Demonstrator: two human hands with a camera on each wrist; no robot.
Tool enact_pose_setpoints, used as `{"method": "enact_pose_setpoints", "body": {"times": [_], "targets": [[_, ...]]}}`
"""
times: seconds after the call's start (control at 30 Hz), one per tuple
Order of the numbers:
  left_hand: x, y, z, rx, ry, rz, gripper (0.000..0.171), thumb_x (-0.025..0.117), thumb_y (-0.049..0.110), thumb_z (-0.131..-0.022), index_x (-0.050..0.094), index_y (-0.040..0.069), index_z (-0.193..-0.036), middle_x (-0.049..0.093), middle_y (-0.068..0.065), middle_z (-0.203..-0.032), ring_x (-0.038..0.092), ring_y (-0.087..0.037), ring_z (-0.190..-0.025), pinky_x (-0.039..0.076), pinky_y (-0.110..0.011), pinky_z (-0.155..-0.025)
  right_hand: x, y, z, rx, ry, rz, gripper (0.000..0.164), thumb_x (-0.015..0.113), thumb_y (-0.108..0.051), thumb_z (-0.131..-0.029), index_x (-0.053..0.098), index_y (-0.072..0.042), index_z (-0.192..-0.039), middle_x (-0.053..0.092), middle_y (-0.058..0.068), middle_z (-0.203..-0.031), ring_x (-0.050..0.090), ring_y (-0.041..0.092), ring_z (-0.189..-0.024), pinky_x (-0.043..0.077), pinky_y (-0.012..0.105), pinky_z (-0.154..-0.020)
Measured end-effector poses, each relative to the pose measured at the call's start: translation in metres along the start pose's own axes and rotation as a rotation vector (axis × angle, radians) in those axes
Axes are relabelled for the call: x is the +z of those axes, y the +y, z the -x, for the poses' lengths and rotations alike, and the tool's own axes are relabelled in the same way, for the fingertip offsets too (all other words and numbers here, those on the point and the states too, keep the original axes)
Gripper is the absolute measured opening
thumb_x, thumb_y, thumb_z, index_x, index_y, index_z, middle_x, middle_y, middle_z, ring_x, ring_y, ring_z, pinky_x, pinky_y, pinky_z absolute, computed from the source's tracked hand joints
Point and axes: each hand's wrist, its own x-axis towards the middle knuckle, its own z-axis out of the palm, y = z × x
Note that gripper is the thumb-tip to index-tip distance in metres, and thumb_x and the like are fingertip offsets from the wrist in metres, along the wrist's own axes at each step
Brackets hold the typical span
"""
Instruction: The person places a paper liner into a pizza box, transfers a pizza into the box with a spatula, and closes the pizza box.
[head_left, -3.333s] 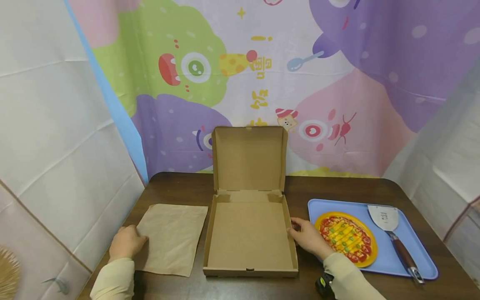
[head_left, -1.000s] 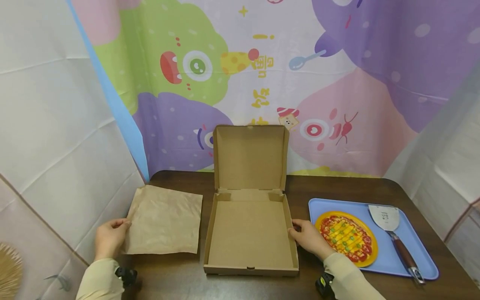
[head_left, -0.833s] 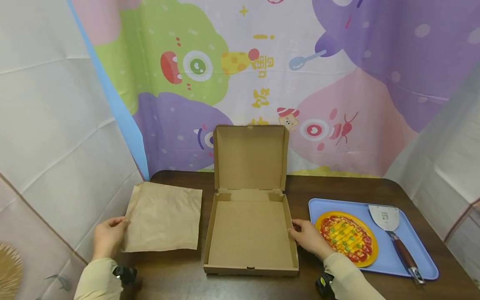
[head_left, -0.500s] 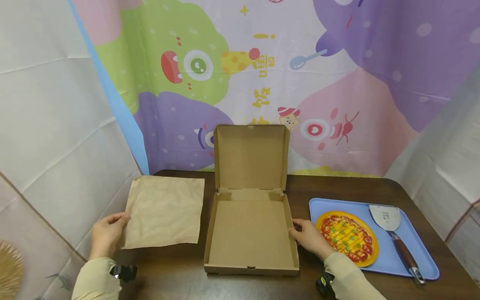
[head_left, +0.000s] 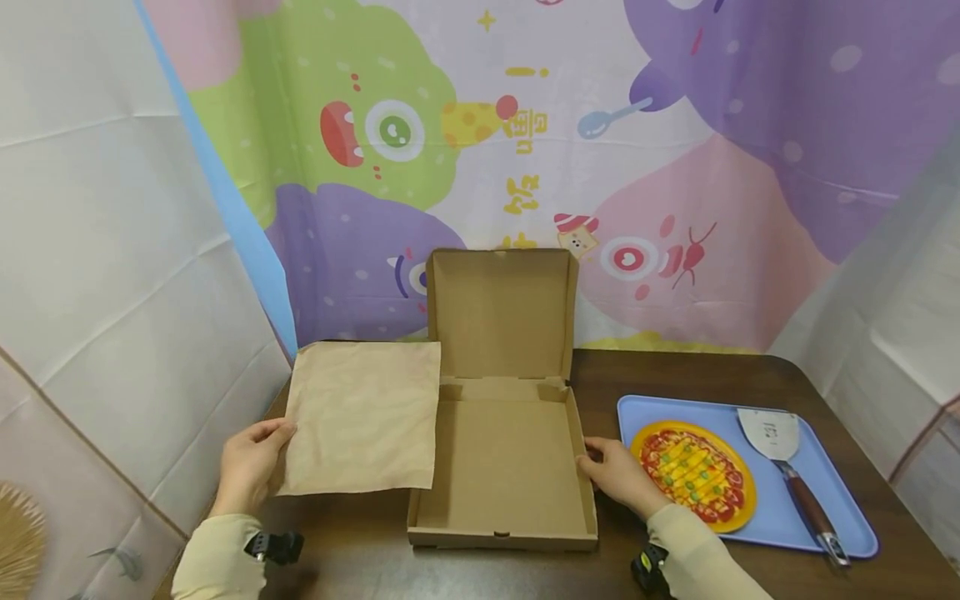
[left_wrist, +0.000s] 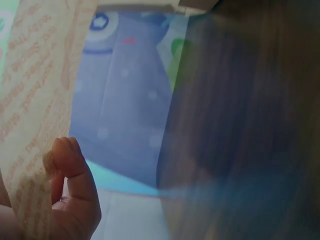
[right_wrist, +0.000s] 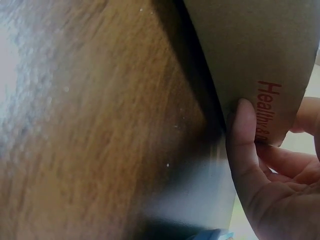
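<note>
My left hand pinches the left edge of a square sheet of brown paper between thumb and fingers. The sheet is raised off the table, and its right part overlaps the open cardboard pizza box. In the left wrist view, reddish print shows on the paper. My right hand grips the box's right side wall, thumb outside and fingers over the rim. Red lettering marks that wall of the box in the right wrist view. The box's lid stands upright at the back.
On the right lies a blue tray. It holds a pizza on a yellow-orange base and a metal spatula with a brown handle. The dark wooden table ends at a printed curtain, with pale cloth on either side.
The left hand has lifted the paper from the table, first drifting left, then moving right until the sheet covers part of the box. The right hand has stayed on the box wall.
</note>
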Motion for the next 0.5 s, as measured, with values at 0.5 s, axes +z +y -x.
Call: {"method": "enact_pose_setpoints", "body": {"times": [0.5], "targets": [[0.046,0.006,0.023,-0.001,-0.153,0.153,0.021,0.063,0.016,-0.095,0.067,0.000,-0.109,0.059,0.016,-0.075,0.055,0.000,-0.069,0.049,-0.015,-0.062,0.001,0.002,0.000,0.026,0.006,-0.007,0.039,0.059,-0.007,-0.093,0.056,0.013,-0.127,0.069,0.015,-0.097,0.063,0.015,-0.067,0.054,0.028,-0.057]]}}
